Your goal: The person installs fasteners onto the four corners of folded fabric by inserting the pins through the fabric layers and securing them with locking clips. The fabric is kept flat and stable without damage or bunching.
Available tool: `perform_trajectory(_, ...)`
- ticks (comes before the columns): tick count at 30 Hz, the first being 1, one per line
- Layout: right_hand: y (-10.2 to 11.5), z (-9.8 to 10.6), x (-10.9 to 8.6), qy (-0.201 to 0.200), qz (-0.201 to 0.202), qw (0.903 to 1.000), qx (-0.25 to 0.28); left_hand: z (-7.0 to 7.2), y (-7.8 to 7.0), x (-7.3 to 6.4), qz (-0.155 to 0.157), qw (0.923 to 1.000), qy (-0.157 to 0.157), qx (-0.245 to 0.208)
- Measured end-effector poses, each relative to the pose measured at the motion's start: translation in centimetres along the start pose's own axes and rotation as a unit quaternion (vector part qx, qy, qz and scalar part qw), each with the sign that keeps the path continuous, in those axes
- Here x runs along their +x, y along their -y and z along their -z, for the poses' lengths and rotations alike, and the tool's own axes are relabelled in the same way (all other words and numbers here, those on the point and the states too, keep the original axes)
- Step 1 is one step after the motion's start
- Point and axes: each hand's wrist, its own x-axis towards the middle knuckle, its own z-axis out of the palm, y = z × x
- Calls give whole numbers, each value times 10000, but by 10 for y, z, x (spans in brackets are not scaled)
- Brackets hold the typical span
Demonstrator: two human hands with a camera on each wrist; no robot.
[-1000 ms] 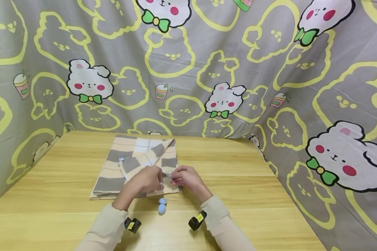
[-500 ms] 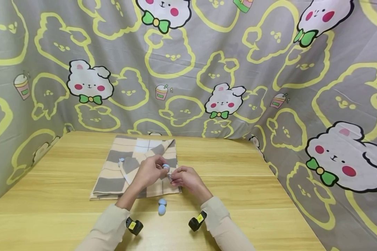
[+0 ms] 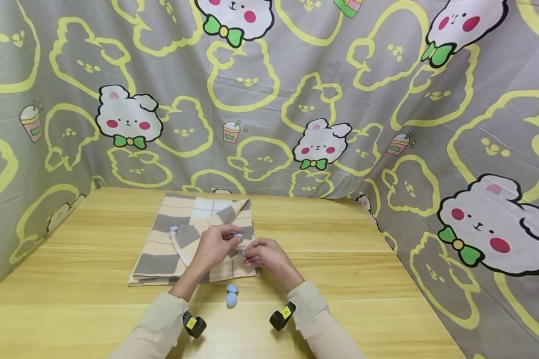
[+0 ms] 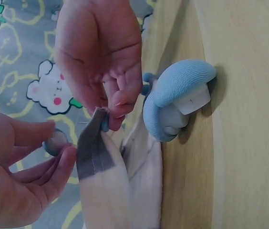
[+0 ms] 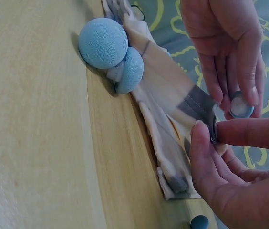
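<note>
My left hand [image 3: 215, 245] pinches a small round blue cap [image 4: 55, 142] with a pale underside between thumb and fingers. My right hand [image 3: 268, 255] pinches a grey corner of the folded checked cloth [image 3: 154, 264], raised off the table. A thin pin [image 4: 83, 122] sticks out of that corner toward the cap, and a bit of blue shows behind the corner under the right fingers. Cap and pin are a short gap apart. Another small blue piece [image 3: 174, 228] sits on the cloth's left folded-back corner.
Two blue mushroom-shaped fasteners [image 3: 231, 295] lie touching on the wooden table [image 3: 332, 299], in front of the cloth. In the right wrist view another small blue ball [image 5: 200, 222] shows near the bottom edge. A patterned curtain [image 3: 260, 114] hangs behind and at both sides.
My left hand has risen from the cloth's front part up beside the held corner, bringing the blue cap into sight, and turned slightly. The right hand keeps its place.
</note>
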Motion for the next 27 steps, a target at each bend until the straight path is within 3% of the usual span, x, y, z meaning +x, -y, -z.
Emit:
perform_trajectory(12,-1,0,0,-8,97,9999,92,-4,4,1,327,9966,156,-737)
perform_trajectory(27,3,-1,-4,14,132,9999,106,-6,10,1,370,9979,180,-492)
